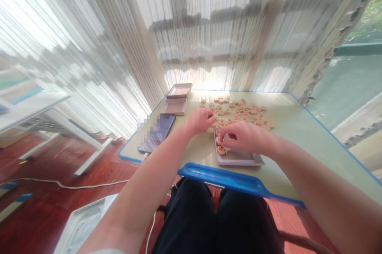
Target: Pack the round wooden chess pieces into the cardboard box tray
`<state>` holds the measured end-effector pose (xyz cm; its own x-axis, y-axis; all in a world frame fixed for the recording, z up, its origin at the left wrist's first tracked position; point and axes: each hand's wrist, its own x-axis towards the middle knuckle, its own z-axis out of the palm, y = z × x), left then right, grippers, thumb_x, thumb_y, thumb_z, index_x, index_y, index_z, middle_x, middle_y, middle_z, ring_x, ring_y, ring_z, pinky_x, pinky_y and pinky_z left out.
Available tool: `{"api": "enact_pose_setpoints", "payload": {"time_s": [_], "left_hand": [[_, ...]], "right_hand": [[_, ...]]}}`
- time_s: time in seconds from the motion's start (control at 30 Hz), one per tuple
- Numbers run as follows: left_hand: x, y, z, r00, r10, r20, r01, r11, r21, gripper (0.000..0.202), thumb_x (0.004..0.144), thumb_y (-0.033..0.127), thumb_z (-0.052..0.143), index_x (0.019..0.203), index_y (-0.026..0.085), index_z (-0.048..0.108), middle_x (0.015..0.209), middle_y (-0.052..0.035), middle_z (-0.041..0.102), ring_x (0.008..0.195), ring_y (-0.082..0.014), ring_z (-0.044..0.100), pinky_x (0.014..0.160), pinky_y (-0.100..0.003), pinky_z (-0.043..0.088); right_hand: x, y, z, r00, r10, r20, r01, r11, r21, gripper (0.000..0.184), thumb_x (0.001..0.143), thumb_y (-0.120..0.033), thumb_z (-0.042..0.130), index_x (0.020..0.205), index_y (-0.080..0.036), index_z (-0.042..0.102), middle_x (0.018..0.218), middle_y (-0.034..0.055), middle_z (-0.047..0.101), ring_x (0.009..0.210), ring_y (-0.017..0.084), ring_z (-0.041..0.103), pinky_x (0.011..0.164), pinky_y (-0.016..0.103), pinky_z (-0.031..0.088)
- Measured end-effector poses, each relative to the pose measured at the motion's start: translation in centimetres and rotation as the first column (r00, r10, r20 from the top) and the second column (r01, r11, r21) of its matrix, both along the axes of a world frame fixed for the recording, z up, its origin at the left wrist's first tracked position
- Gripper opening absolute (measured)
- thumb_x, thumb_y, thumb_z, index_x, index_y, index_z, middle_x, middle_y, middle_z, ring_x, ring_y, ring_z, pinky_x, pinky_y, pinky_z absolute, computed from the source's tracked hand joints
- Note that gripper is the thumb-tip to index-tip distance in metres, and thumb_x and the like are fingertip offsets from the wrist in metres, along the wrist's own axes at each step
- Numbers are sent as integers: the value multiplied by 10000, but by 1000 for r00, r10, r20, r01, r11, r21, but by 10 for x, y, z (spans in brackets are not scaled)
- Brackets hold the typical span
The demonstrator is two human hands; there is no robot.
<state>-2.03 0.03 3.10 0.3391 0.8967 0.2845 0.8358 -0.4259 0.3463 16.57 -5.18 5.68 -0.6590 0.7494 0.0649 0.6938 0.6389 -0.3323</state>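
Note:
Round wooden Chinese chess pieces (252, 111), several with red characters, lie scattered on the pale table. Near me sits a shallow open box (240, 162); a few red-marked pieces line its left side, one of them the piece (221, 149) in the lower left. My right hand (246, 136) reaches over the box, thumb and forefinger closed on a chess piece (218, 140) in that row. Left of the scattered pieces, my left hand (201, 121) is closed with curled fingers close to the nearest ones. Whatever its fingertips hold, if anything, is hidden.
Toward the back left are an open box part (173, 107) and another shallow box (179, 90). A dark phone (158, 132) with a white cable lies left of my forearm. The table has a blue rim with a blue trough (222, 177) at my lap. Curtains hang behind.

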Motion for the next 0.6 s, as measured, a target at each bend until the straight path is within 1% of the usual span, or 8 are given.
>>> {"api": "enact_pose_setpoints", "payload": {"time_s": [0.1,0.2,0.4,0.53,0.6], "left_hand": [[0,0,-3,1000,14,-22,-13,998,57,290,787,296,412,630,166,619,583,-42,598,551,-139,482,513,-269,281],[0,-1,-4,999,28,-40,-24,995,95,290,797,289,417,628,169,620,595,-52,614,539,-143,483,503,-278,269],[-1,0,-3,997,65,-45,-59,991,120,289,804,292,430,643,169,636,589,-52,619,540,-152,498,508,-280,278],[-2,2,-4,997,67,-32,-62,990,127,286,802,288,439,630,166,632,577,-51,610,535,-155,502,517,-279,276],[-3,3,-5,997,73,-25,-69,989,131,278,794,276,439,604,167,611,558,-47,594,522,-147,485,514,-279,255]], "right_hand": [[0,-1,-1,1000,9,-12,-9,1000,2,164,766,-290,541,800,-270,700,733,-17,656,665,117,543,584,227,346],[-2,-2,-1,999,-27,17,27,1000,2,160,762,-294,546,807,-279,699,721,-24,647,630,110,525,555,226,326],[-2,-1,-2,999,-45,22,45,999,6,147,758,-285,556,802,-273,695,717,-25,644,633,108,523,553,222,324],[0,0,-1,1000,-27,-3,28,1000,15,158,772,-333,559,806,-262,696,751,-14,649,641,110,534,566,223,342],[1,1,1,999,-48,-18,49,999,17,167,772,-355,566,821,-264,697,727,-17,642,628,110,532,559,223,342]]}}
